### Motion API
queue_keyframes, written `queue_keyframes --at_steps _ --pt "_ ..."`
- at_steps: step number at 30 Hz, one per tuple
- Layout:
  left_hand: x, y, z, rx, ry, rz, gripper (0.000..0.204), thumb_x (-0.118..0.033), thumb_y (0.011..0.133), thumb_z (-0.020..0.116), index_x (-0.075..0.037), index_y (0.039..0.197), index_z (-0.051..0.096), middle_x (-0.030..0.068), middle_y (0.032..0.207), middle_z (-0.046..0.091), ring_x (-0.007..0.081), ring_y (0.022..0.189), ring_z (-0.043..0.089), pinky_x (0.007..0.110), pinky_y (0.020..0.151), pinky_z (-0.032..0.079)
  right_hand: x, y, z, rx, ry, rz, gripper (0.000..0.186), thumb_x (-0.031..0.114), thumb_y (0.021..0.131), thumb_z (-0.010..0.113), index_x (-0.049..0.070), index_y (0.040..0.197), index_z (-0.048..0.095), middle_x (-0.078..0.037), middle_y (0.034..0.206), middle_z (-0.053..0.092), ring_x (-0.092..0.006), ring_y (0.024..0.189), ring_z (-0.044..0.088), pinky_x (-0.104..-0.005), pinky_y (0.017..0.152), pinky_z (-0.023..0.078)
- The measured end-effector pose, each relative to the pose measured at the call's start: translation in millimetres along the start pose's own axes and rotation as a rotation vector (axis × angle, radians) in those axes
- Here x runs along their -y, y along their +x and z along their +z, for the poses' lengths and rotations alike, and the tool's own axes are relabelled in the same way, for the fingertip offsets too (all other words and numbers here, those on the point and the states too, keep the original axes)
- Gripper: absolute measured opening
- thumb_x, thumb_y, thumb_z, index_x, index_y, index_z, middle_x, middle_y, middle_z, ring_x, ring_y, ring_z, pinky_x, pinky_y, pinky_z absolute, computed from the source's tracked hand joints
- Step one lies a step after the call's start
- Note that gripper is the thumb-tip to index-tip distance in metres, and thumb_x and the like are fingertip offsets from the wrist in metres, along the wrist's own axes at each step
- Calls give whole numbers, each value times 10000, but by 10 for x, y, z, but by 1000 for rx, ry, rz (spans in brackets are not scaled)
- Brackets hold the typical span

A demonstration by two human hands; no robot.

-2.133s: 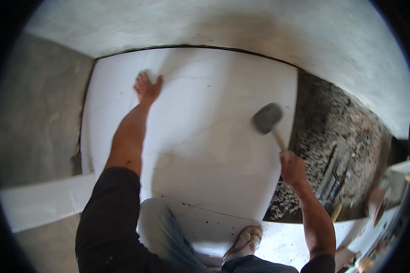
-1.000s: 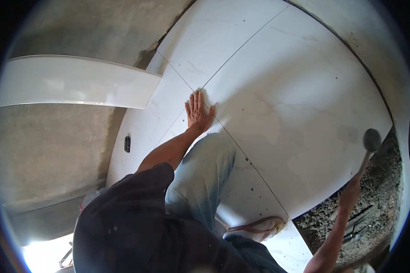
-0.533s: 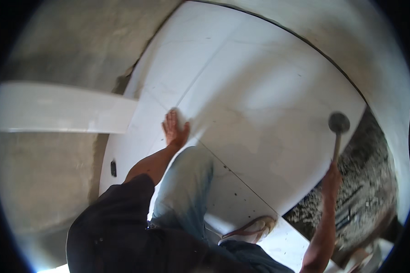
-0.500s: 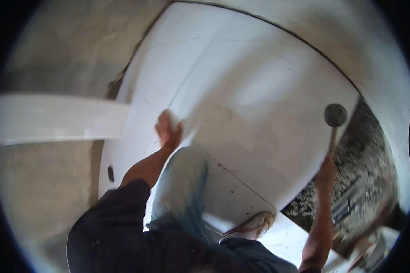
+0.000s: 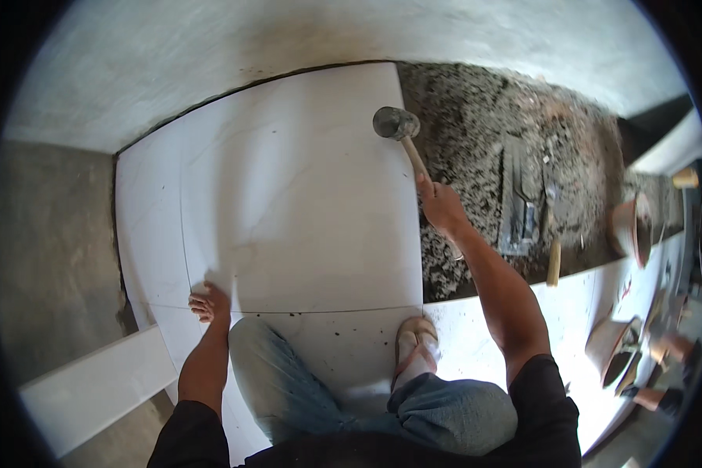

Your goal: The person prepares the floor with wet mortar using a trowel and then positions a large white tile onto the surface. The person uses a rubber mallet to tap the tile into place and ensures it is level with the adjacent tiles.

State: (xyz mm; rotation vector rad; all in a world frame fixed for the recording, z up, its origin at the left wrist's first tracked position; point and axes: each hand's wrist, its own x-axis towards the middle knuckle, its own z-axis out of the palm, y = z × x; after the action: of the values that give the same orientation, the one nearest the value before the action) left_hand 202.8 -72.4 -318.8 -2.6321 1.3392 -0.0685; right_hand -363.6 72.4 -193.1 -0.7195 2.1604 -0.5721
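My right hand (image 5: 443,209) grips the wooden handle of a rubber mallet (image 5: 398,123). The mallet's dark head is held over the right edge of a large white marbled floor tile (image 5: 320,195). Nothing is in my left hand (image 5: 209,303). It rests on the white surface at the left joint line, close to where that line meets the near one, with its fingers a little bent. My knees and one sandalled foot (image 5: 418,343) are on the nearer tiles, where dark crumbs lie scattered.
Right of the tile lies a rough mortar bed (image 5: 476,101), with a notched trowel (image 5: 516,203) and a wooden-handled tool (image 5: 554,261) on it. Buckets (image 5: 632,230) stand farther right, near another person's hand (image 5: 671,347). Walls border the far and left sides. A white strip (image 5: 101,382) juts in at left.
The view has swung right, bringing more mortar and the buckets into sight. My right hand still holds the mallet, now over the tile's right edge. My left hand stays on the tiles.
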Motion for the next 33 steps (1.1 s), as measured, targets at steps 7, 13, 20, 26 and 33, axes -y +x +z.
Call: queue_keyframes --at_steps 7,13,20,26,33 --pt "-556 14 102 23 -108 -81 783 -668 889 354 -70 1394 343 112 1274 401 322 1114 388 531 871 374 -1712 -1765 -418 -320 -142 111 541 520 917 537 -17 853 550 -230 657 605 -436 672 624 -478 605 480" --pt "-1258 -990 -329 12 5 486 834 -622 943 283 -37 1512 111 166 1588 55 355 1456 74 635 1075 191 -2883 -3303 79 -279 -245 360 389 393 866 660 30 811 529 -214 674 613 -429 663 617 -486 608 474" --pt "-1352 -2682 -522 45 -126 1172 797 -455 927 469 -5 1500 147 232 1569 67 421 1449 26 633 1114 43 -3169 -3411 425 -444 -183 331 352 361 871 651 32 898 528 -206 791 596 -416 723 594 -490 631 454" --pt "-775 -3473 -614 148 -85 1551 778 -413 896 524 -17 1485 205 228 1561 104 431 1443 50 621 1122 39 -2517 -1989 -365 -929 -137 43 443 273 835 694 15 1160 539 -211 1132 540 -396 1105 485 -469 940 394" --pt "-380 -3341 -440 156 -40 1709 712 -394 858 552 -111 1460 299 175 1547 178 410 1426 132 619 1121 71 -1825 17 -947 -693 -338 65 537 355 901 593 46 1312 440 -225 1295 477 -417 1206 459 -484 969 413"
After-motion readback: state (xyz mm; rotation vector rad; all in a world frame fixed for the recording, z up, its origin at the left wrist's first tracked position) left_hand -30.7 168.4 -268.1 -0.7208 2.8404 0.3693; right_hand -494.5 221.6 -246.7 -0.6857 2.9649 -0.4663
